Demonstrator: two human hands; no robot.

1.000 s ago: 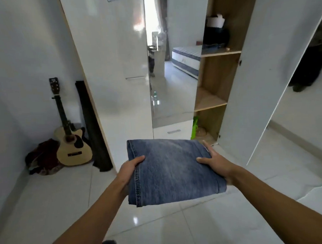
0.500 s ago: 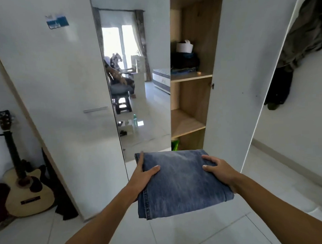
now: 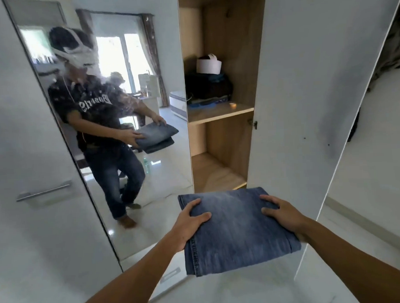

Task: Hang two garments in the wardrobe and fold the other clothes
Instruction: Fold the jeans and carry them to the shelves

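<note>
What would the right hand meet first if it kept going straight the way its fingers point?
The right hand, gripping the folded jeans, points forward and slightly left, toward the open wardrobe compartment. It would probably reach the bare lower shelf first, though depth is hard to judge and the open door stands close on its right.

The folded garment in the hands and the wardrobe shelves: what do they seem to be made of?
Folded garment: blue denim, faded, matte, with a stitched seam along its left edge. Wardrobe shelves: likely wood-look laminate board, light brown with faint grain and a slight sheen.
</note>
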